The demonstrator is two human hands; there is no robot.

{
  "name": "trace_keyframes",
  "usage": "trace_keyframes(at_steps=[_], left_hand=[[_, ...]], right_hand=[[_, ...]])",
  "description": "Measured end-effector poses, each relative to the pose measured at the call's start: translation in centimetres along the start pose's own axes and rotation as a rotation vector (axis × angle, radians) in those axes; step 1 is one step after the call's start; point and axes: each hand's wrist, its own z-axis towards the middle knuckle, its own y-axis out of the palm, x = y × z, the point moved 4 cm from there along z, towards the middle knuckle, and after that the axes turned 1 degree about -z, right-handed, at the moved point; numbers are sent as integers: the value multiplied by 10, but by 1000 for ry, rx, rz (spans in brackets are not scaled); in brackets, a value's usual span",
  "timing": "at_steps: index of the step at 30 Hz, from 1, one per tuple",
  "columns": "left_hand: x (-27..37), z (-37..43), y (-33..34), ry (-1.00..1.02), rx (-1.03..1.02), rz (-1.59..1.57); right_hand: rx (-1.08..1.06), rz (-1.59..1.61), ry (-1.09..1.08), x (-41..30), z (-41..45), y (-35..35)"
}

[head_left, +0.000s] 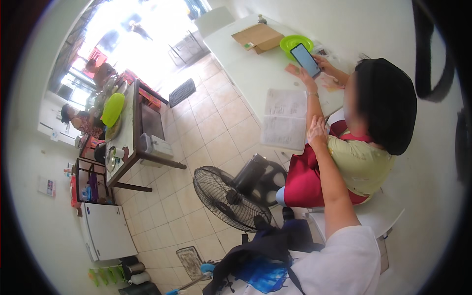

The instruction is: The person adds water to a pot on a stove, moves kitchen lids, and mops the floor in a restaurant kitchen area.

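My right hand (317,132) lies on the bent arm (312,107) of a person seated at the white table (239,61). Whether my fingers grip that arm or only rest on it is unclear. My left hand is out of view. The seated person wears a black cap (387,107) and a red apron (302,184), and holds a smartphone (305,61) in both hands. An open notebook (284,120) with writing lies on the table by that person's elbow. Beyond the phone are a green plastic lid or plate (295,43) and a piece of brown cardboard (260,37).
A black floor fan (232,199) stands on the tiles near my feet. Left is a metal-framed table (127,136) bearing a green cover (113,109), with a plastic bin (156,147) beneath. Two people work behind it. A white chest freezer (105,230) and a floor mat (190,261) lie lower left.
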Motion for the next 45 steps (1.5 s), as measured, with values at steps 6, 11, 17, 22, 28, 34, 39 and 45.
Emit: trace_keyframes(at_steps=[6,11,17,22,28,34,39,45], left_hand=[[-43,23,5,27,0,-31],[12,-7,9,178,-116,-10],[8,-3,3,140,-33,1],[-9,5,8,116,-44,-5],[-11,0,11,123,-48,-48],[-10,-5,9,102,-50,-38],[-24,4,11,143,-96,9],[-14,-9,20,157,-39,-72]], right_hand=[[-98,-54,-4,6,6,7],[9,-105,-13,12,9,24],[14,41,32,2,0,8],[79,-4,14,5,-1,5],[44,51,20,4,1,6],[136,20,50,-2,-6,-6],[7,46,53,6,2,9],[-28,9,9,5,2,12]])
